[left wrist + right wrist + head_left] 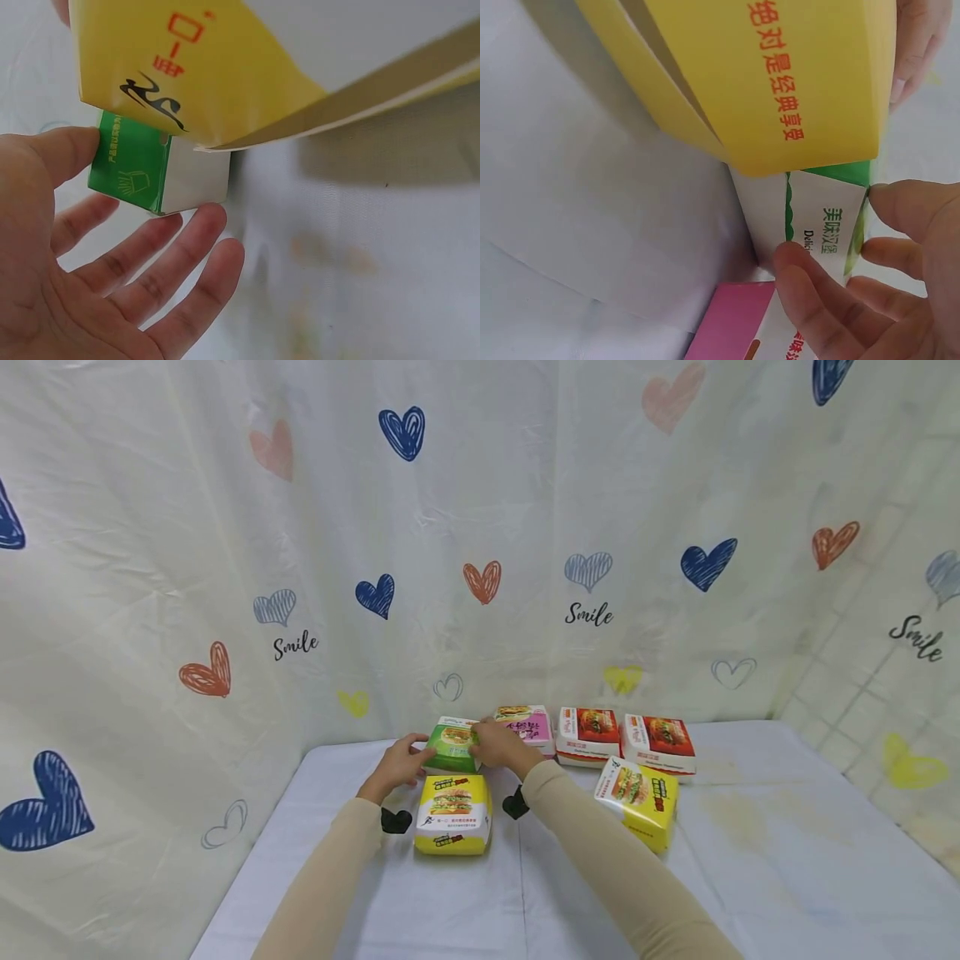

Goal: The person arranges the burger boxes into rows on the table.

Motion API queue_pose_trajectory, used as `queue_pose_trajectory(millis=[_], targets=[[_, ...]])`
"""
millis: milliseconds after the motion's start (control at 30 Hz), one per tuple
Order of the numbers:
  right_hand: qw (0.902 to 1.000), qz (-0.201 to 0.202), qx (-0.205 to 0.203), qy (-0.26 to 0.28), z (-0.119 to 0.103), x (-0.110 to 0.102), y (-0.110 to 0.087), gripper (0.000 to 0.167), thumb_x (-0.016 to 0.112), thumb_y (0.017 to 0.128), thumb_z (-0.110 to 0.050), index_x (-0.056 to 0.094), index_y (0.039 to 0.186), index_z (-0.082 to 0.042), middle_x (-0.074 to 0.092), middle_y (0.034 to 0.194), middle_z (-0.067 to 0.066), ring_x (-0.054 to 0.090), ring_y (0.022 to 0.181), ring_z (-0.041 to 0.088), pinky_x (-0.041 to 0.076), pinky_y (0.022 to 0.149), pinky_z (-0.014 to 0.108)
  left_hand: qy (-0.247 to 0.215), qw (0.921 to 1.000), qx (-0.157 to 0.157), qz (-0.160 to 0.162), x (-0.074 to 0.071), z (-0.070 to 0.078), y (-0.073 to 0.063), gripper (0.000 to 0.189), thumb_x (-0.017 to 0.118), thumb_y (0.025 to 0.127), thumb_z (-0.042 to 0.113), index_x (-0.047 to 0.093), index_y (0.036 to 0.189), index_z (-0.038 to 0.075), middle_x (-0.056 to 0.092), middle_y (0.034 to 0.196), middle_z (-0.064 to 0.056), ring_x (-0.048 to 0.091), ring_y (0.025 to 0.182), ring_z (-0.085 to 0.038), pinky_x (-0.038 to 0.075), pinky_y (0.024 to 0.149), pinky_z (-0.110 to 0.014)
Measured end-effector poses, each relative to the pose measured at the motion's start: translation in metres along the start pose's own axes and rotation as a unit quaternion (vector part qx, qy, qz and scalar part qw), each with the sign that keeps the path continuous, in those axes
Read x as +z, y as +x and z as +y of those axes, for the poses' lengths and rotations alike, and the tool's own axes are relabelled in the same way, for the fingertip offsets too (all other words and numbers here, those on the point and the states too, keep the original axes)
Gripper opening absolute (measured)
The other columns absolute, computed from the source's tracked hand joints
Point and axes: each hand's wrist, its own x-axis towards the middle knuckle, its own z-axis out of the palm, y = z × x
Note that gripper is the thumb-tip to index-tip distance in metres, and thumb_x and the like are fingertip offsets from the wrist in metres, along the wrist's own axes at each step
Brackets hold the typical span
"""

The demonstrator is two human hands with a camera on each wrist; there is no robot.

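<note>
A green and white burger box [454,737] lies at the back left of the table, with both hands on it. My left hand [402,765] is at its left side, thumb and spread, fairly straight fingers touching the edge. In the left wrist view, part of the green box [129,161] shows beside the fingertips. My right hand [501,746] grips the right edge of the box, its fingers bent against the white side [821,217]. Directly in front stands a yellow burger box [452,814], which covers much of the green box in both wrist views.
A pink burger box [528,724] stands right of the green one. Farther right are two red and white boxes, one [589,735] beside the other [660,743]. Another yellow box [639,802] lies turned at an angle before them. Behind the table hangs a heart-patterned curtain [525,510].
</note>
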Motion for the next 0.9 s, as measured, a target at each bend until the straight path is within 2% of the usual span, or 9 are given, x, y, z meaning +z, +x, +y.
queue_pose_trajectory(millis=[267,500,633,733,900], targets=[[0.9998,-0.009,0.013,0.012,0.0004,0.0007,-0.0011,0.055,0.061,0.101,-0.030,0.048,0.149,-0.005,0.048,0.151,0.018,0.056,0.118,0.028,0.048,0.108,0.046,-0.003,0.9999,0.007,0.007,0.0002,0.0019,0.0012,0.053,0.060,0.103,0.039,0.050,0.149,0.016,0.067,0.124,-0.018,0.070,0.083,-0.021,0.055,0.060,-0.030],[0.9991,-0.015,0.023,0.033,-0.0010,-0.0004,-0.0039,0.056,0.062,0.101,-0.031,0.047,0.148,-0.006,0.048,0.150,0.017,0.055,0.120,0.028,0.047,0.109,0.046,0.026,0.9994,0.014,0.018,0.0009,0.0005,0.0016,0.050,0.059,0.103,0.041,0.052,0.147,0.017,0.069,0.120,-0.017,0.070,0.084,-0.024,0.054,0.063,-0.030],[0.9988,-0.007,0.024,0.043,-0.0002,0.0008,-0.0045,0.055,0.064,0.100,-0.033,0.049,0.146,-0.007,0.049,0.147,0.017,0.056,0.118,0.027,0.047,0.108,0.046,0.065,0.9968,0.024,0.040,0.0020,0.0018,0.0006,0.047,0.059,0.103,0.041,0.056,0.142,0.016,0.070,0.115,-0.015,0.068,0.084,-0.023,0.052,0.066,-0.033],[0.9981,0.000,0.026,0.055,0.0012,0.0022,-0.0045,0.059,0.066,0.099,-0.034,0.049,0.147,-0.005,0.047,0.151,0.018,0.055,0.122,0.029,0.046,0.110,0.048,0.091,0.9935,0.029,0.061,0.0021,0.0030,-0.0001,0.045,0.059,0.102,0.042,0.059,0.139,0.016,0.071,0.112,-0.013,0.067,0.085,-0.022,0.052,0.067,-0.034],[0.9964,0.006,0.022,0.082,0.0044,0.0062,-0.0046,0.066,0.066,0.098,-0.034,0.045,0.150,-0.001,0.042,0.156,0.020,0.052,0.130,0.031,0.042,0.114,0.048,0.093,0.9929,0.022,0.071,0.0020,0.0026,0.0000,0.044,0.059,0.103,0.041,0.060,0.138,0.016,0.071,0.103,-0.012,0.067,0.078,-0.021,0.050,0.063,-0.032]])
